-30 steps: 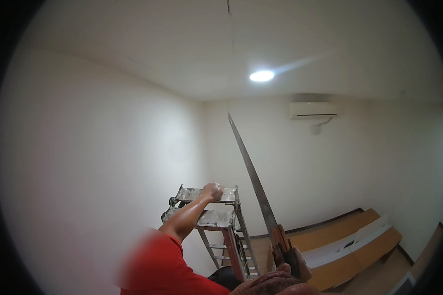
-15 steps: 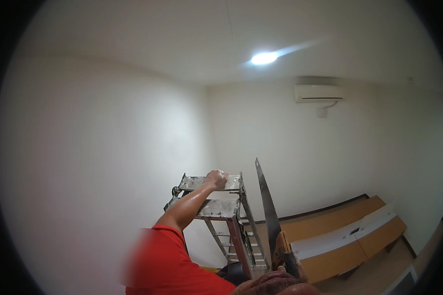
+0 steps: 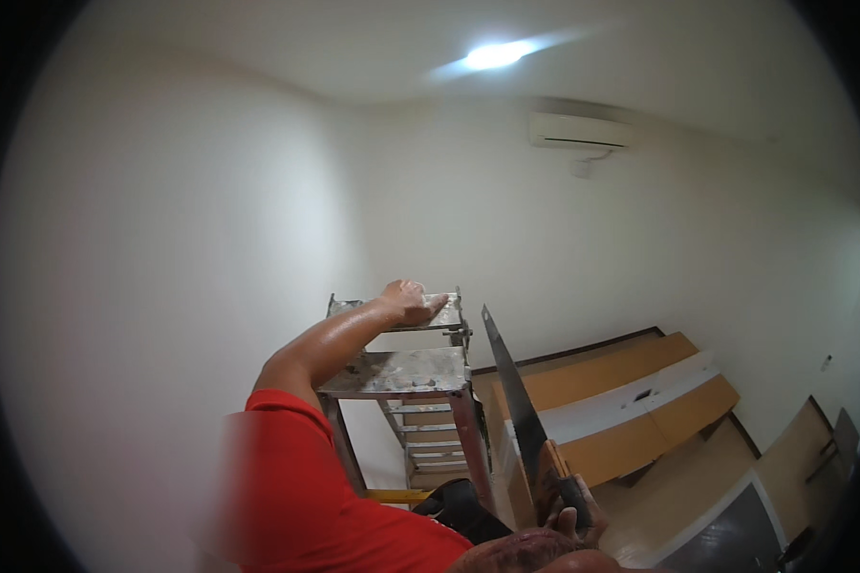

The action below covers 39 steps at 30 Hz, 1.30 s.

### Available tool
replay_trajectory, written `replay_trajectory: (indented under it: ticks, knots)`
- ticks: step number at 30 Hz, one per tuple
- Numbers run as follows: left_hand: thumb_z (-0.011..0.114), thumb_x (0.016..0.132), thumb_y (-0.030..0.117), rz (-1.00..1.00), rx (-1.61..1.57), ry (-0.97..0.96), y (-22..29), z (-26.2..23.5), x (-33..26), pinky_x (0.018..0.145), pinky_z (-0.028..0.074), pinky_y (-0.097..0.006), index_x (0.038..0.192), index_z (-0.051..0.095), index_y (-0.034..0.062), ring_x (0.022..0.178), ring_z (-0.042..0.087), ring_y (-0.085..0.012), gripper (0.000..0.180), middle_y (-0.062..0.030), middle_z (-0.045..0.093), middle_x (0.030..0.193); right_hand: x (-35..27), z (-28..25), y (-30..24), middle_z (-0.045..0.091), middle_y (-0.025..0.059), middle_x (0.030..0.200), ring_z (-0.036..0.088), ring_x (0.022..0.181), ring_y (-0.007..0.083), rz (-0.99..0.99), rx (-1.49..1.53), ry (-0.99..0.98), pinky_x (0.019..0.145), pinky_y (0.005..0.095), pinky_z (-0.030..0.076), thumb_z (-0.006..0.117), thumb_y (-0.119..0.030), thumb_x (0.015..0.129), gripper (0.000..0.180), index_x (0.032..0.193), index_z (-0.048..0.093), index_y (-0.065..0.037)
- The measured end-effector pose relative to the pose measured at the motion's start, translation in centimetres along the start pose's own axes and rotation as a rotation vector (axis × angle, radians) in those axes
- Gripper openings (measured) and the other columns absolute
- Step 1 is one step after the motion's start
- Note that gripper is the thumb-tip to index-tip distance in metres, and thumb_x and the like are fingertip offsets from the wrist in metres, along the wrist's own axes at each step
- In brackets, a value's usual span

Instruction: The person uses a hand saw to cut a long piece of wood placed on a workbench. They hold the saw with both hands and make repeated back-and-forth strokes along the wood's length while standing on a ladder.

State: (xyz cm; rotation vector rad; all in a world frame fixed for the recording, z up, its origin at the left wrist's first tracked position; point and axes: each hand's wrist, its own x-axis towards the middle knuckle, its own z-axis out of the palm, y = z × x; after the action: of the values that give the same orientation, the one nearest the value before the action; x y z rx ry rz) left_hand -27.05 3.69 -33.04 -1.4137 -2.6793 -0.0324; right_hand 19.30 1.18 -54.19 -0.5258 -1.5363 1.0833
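In my right hand, low in the view, is a handsaw, its wood-and-dark handle in my fingers and its long, tapering blade pointing up. My left arm stretches forward in a red sleeve. At its end my left hand rests bent over the top of a paint-spattered stepladder, gripping it, with one digit lying along the surface. Whitish marks show on its knuckles; the undersides of those fingers are hidden.
Long brown-and-white panels lie low on the right. A dark object sits by the ladder's near side. An air conditioner hangs on the far wall below a bright ceiling light. A white wall stands at left.
The view has tilted down, showing more floor. On the ladder top, my left hand has gone from a tighter fist to one digit stretched out. The saw stays upright in my right hand.
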Motion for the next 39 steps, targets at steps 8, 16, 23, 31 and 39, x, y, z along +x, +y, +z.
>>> replay_trajectory:
  ticks: [8, 16, 23, 31, 39]
  knots:
    - [0.035, 0.094, 0.074, 0.021, -0.168, -0.061, -1.8, 1.4, 2.7, 0.1, 0.049, -0.046, 0.112, 0.07, -0.0085, 0.117, 0.063, -0.0418, 0.091, -0.03, 0.066, 0.12, -2.1, 0.7, -5.1, 0.061, -0.0015, 0.07, 0.05, 0.054, 0.005, 0.336, 0.113, -0.01, 0.05, 0.0233, 0.039, 0.069, -0.029, 0.097, 0.036, 0.116, 0.066, 0.001]
    - [0.032, 0.094, 0.077, 0.015, -0.178, -0.021, -1.6, 1.8, 2.2, 0.097, 0.05, -0.046, 0.107, 0.073, -0.0061, 0.112, 0.065, -0.0406, 0.094, -0.0288, 0.069, 0.115, -3.7, 1.9, -7.2, 0.06, -0.0033, 0.067, 0.05, 0.054, 0.0049, 0.422, 0.106, 0.083, 0.048, 0.0234, 0.038, 0.071, -0.026, 0.097, 0.026, 0.105, 0.07, -0.002]
    - [0.031, 0.094, 0.078, 0.027, -0.207, 0.063, -1.9, 2.0, 1.9, 0.097, 0.05, -0.046, 0.107, 0.072, -0.0084, 0.113, 0.066, -0.0404, 0.096, -0.0301, 0.069, 0.112, -5.3, 2.0, -8.6, 0.061, -0.0023, 0.068, 0.052, 0.055, 0.0061, 0.436, 0.091, 0.117, 0.049, 0.0238, 0.039, 0.07, -0.029, 0.097, 0.029, 0.104, 0.069, -0.002]
    - [0.028, 0.094, 0.078, 0.009, -0.166, 0.0, -1.7, 1.4, 1.3, 0.103, 0.047, -0.045, 0.119, 0.07, -0.003, 0.122, 0.062, -0.0375, 0.095, -0.0251, 0.067, 0.124, -6.8, 1.9, -6.4, 0.063, -0.0004, 0.07, 0.055, 0.057, 0.008, 0.418, 0.021, 0.149, 0.051, 0.0242, 0.041, 0.069, -0.034, 0.097, 0.036, 0.108, 0.069, 0.001]
    - [0.037, 0.097, 0.068, 0.187, -0.133, -0.075, -4.1, 4.3, 6.2, 0.097, 0.048, -0.049, 0.11, 0.075, 0.006, 0.101, 0.067, -0.0426, 0.073, -0.0306, 0.069, 0.107, -8.5, 4.1, -5.8, 0.058, 0.0039, 0.078, 0.051, 0.058, 0.009, 0.435, 0.047, 0.353, 0.053, 0.026, 0.044, 0.066, -0.015, 0.099, 0.044, 0.138, 0.047, -0.004]
